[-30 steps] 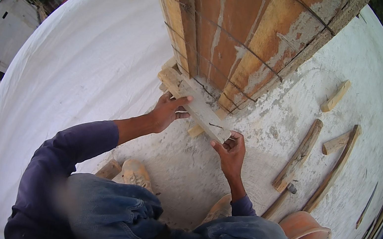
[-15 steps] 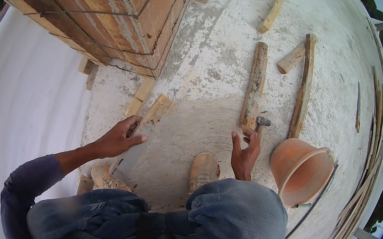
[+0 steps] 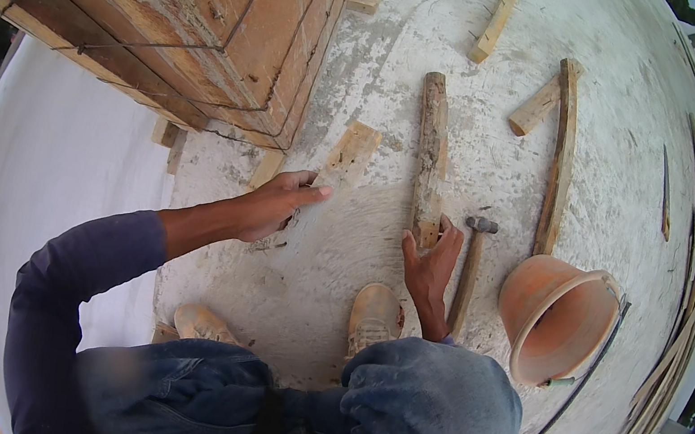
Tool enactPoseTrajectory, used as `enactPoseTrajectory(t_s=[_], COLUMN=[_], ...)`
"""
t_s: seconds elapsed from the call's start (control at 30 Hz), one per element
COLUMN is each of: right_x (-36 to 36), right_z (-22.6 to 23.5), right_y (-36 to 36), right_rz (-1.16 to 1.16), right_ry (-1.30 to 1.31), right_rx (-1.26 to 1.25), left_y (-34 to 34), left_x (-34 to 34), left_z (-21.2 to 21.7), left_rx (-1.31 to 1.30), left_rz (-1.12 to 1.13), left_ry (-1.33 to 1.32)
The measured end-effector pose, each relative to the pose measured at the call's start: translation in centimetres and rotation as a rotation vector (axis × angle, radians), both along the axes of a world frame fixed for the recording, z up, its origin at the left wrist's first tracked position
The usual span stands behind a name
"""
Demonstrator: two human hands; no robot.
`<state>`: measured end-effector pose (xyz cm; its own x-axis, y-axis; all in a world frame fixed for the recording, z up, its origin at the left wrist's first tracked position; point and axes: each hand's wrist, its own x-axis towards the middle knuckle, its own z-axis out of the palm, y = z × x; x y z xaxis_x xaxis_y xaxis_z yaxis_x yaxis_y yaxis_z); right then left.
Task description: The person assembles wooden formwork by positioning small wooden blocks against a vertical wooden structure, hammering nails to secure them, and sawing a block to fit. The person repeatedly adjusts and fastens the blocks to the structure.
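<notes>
A short, pale wooden board [image 3: 354, 149] slants away from my left hand [image 3: 272, 208], whose thumb and fingers are closed on its near end. Small nails or splinters show on the floor below that hand. My right hand [image 3: 432, 267] grips the near end of a rough, mortar-crusted wooden batten [image 3: 432, 153], with the thumb on one side and the fingers on the other. Just right of this hand lies a hammer [image 3: 474, 255], its handle pointing toward me.
An orange bucket [image 3: 524, 304] lies tipped at the right. Beyond are a long batten [image 3: 560, 160], a short block [image 3: 536, 107] and another block [image 3: 492, 29]. A wire-bound wooden formwork box [image 3: 214, 23] stands at the far left. Thin strips [image 3: 693, 263] line the right edge.
My left hand has moved right and away from me with the board. My right hand has closed on the batten, which has shifted left, away from the hammer.
</notes>
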<state>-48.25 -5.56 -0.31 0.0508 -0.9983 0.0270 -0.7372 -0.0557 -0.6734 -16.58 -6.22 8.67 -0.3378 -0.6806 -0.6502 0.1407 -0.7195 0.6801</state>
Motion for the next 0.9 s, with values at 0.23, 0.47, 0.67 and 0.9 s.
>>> enactPoseTrajectory(t_s=[0.23,0.47,0.67,0.9], right_x=[-2.1,-8.1,-10.4,-11.3], right_z=[2.2,1.6,-0.1,3.1], right_y=[5.9,11.9,13.1,10.6], right_rz=[-0.076,-0.235,-0.318,-0.327], right_ry=[0.101,0.329,0.267,-0.140], right_rx=[-0.013,0.128,0.337,0.574], left_y=[-4.9,-8.6,-8.9,-2.4], left_x=[-5.7,-9.8,-8.0,-0.3], left_z=[-3.0,-4.3,-6.5,-9.6], left_rx=[-0.221,-0.294,-0.213,-0.162], left_rz=[-0.267,-0.390,-0.235,0.100], left_ry=[-0.214,-0.286,-0.318,-0.185])
